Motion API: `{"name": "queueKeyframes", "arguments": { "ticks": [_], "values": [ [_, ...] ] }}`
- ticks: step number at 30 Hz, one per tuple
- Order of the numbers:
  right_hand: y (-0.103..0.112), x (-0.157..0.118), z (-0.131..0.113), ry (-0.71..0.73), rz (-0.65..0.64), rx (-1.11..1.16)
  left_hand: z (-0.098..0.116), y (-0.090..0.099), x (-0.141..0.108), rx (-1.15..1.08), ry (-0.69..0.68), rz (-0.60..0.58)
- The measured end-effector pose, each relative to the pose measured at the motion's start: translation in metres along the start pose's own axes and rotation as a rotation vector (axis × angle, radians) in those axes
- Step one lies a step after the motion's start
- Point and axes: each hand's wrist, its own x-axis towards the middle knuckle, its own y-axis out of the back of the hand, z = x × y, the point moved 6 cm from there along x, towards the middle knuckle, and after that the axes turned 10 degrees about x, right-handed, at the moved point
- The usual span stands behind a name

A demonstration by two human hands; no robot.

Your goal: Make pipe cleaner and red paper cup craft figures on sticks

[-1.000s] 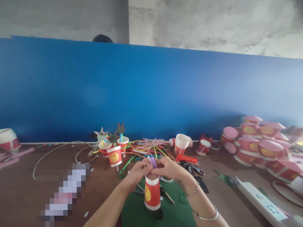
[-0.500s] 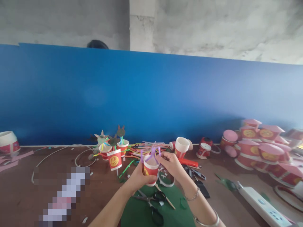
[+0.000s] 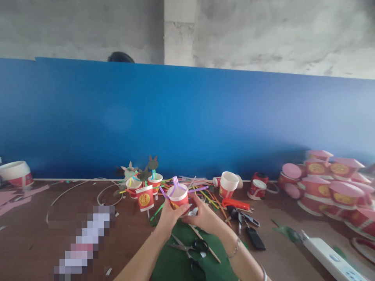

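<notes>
A red-and-white paper cup with a gold emblem stands upright in my hands above a green sheet. Purple strips rise from its rim and bend outward to both sides. My left hand wraps round the cup's left and front, thumb across the front. On the lower right, the thumb and fingers of my right hand curve against the cup; a small whitish patch shows between them. Black-handled scissors lie spread on the green sheet below, beside a thin wooden stick.
Behind are decorated cups, coloured strips and a white-topped cup. To the right lie a red-handled tool, keys, a power strip and stacked pink-topped cups. A blue partition closes off the back.
My right hand has moved from a purple strip at the rim down to the cup's lower side. The side strips now splay outward, and the cup has shifted slightly left and up.
</notes>
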Motion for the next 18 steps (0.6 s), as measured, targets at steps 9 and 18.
{"name": "queueKeyframes", "arguments": {
  "ticks": [9,18],
  "values": [
    [-0.025,0.022,0.027,-0.090,0.193,0.205,0.005,0.039,0.001,0.099,-0.185,0.469],
    [-0.062,0.043,0.024,-0.082,0.060,-0.143,0.030,0.047,-0.017,0.298,-0.516,0.594]
  ]
}}
